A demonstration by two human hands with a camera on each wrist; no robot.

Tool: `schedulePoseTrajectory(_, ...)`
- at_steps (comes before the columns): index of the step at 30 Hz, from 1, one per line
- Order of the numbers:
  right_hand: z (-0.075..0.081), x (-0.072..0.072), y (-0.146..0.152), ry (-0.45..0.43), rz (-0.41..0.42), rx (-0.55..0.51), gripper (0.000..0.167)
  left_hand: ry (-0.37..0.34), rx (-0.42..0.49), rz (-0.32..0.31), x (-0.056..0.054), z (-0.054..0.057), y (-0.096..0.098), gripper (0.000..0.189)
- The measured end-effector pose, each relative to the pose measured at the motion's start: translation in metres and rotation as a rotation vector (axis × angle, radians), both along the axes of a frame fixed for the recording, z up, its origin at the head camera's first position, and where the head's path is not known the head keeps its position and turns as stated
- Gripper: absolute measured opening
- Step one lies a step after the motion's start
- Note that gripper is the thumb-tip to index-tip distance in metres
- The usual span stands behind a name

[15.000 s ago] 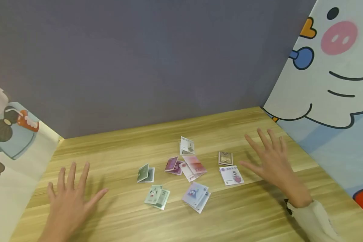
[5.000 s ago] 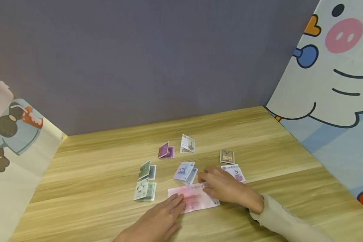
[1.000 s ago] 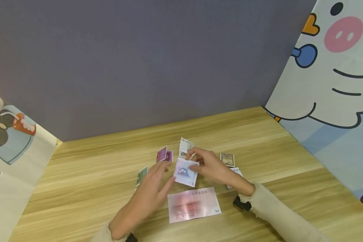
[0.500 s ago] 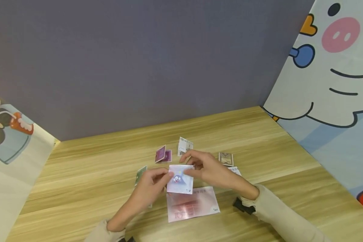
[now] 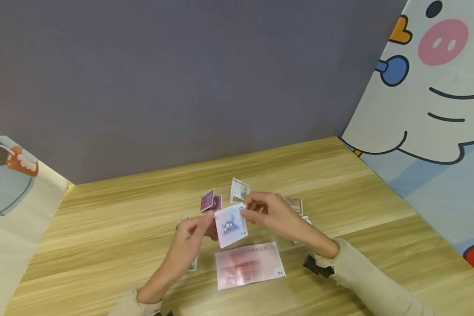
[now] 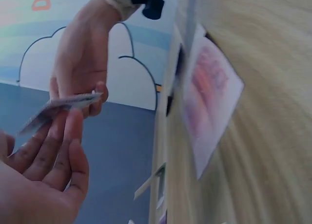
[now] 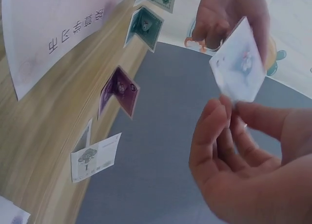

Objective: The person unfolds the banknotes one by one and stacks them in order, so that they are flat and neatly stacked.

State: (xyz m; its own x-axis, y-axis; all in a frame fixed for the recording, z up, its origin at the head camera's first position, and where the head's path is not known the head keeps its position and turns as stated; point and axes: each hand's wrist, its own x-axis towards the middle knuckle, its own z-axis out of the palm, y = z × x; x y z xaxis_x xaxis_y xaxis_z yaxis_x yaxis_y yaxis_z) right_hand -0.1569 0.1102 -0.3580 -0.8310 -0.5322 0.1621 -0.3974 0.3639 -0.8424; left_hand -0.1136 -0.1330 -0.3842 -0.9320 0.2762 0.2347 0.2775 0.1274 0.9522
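Above the table, both hands hold a folded blue play banknote with a cartoon figure on it. My left hand pinches its left edge, the fingers lying under the note in the left wrist view. At the upper right corner my right hand pinches it between thumb and fingers. An unfolded pink play banknote lies flat on the table just below, touched by neither hand. In the right wrist view the blue note stands tilted between the two hands.
Folded notes stand behind the hands: purple and grey-white. A brown note and a white one are partly covered by my right arm. Green notes are mostly hidden behind my left hand. A grey panel closes the back.
Earlier the hands were spread apart, then lay on the pink note as it was unfolded. Since then the right hand lifted the blue note, the left hand took its other edge, and the note tilted.
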Motion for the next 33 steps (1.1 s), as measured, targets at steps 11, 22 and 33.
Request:
schedulePoseTrajectory(11, 0.005, 0.010, -0.005, -0.019, 0.144, -0.099, 0.004, -0.094, 0.234, -0.342, -0.003, 0.003, -0.006, 0.048)
schedulePoseTrajectory(22, 0.004, 0.021, -0.010, 0.182, 0.082, -0.030, 0.004, -0.099, 0.129, -0.457, 0.002, -0.003, 0.001, 0.043)
schedulePoseTrajectory(33, 0.006, 0.025, -0.010, 0.203, 0.038, -0.034, 0.004, -0.032, 0.046, -0.299, 0.002, -0.002, 0.000, 0.036)
